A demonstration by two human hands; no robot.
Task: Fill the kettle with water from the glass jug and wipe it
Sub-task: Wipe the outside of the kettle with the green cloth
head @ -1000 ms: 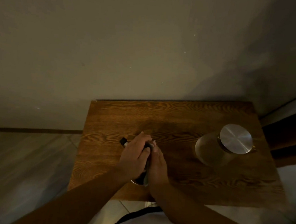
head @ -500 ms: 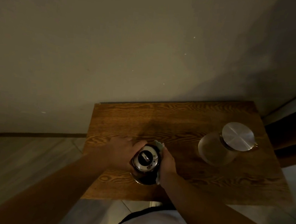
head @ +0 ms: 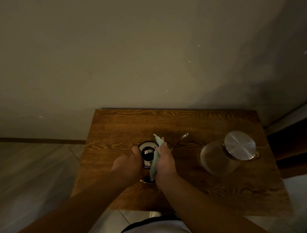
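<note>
Kettle upright, lid facing up.

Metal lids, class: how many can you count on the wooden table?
2. One is on the kettle between the left hand and right hand; the other caps the glass jug at the table's right. None looks hidden.

Exposure is low throughout, with a warm brown-yellow cast and soft, grainy detail. The wall is lit unevenly, brightest toward 11 o'clock and falling into broad shadow toward 2 o'clock. The bench is dim, its grain legible only in the mid-tones. The one strong highlight sits on the metal lid of the glass jug at 3 o'clock; a weaker glint marks the kettle. Wide-angle distortion bends lines at the frame edges. Both forearms at 6 o'clock are soft and underlit.
</note>
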